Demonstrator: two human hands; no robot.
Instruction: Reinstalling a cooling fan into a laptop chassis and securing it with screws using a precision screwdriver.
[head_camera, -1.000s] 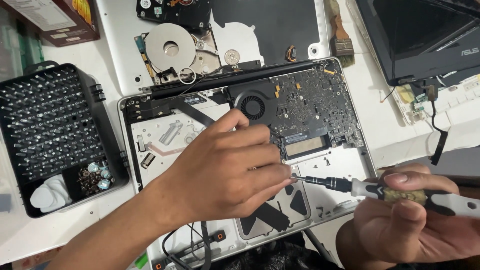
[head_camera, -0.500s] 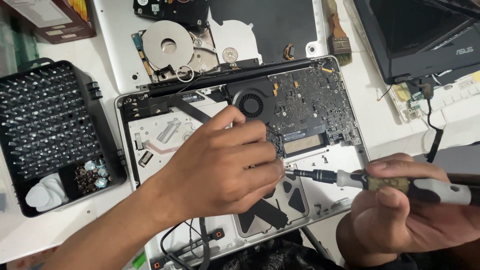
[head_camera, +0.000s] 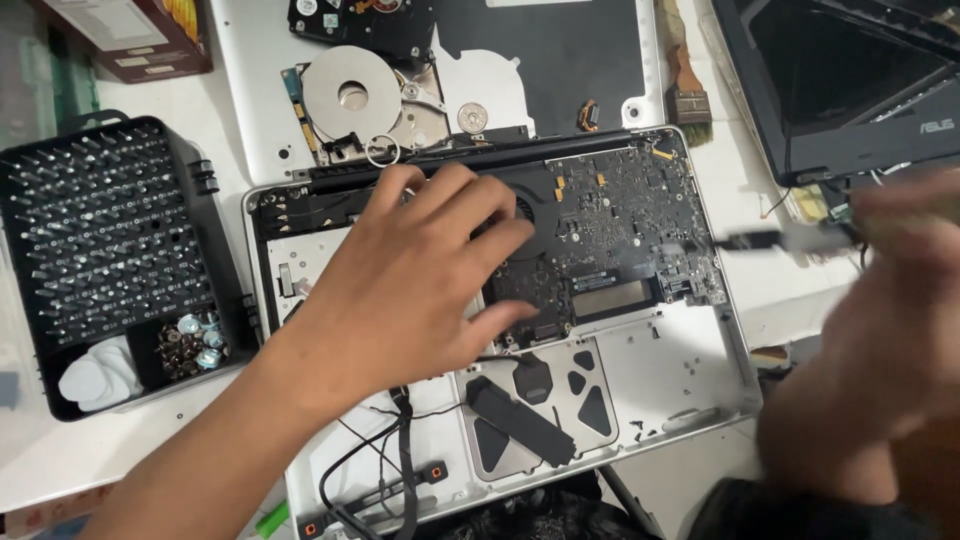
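Silver-cased, the opened laptop (head_camera: 690, 380) lies mid-table under the left hand (head_camera: 410, 285), which rests palm-down with fingers spread, gripping nothing. The right hand (head_camera: 880, 330) is blurred, seemingly holding a screwdriver (head_camera: 770, 240) beside the laptop's right edge.

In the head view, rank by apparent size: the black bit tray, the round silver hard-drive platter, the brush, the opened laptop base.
1. opened laptop base
2. black bit tray
3. and 4. round silver hard-drive platter and brush: too alike to rank.
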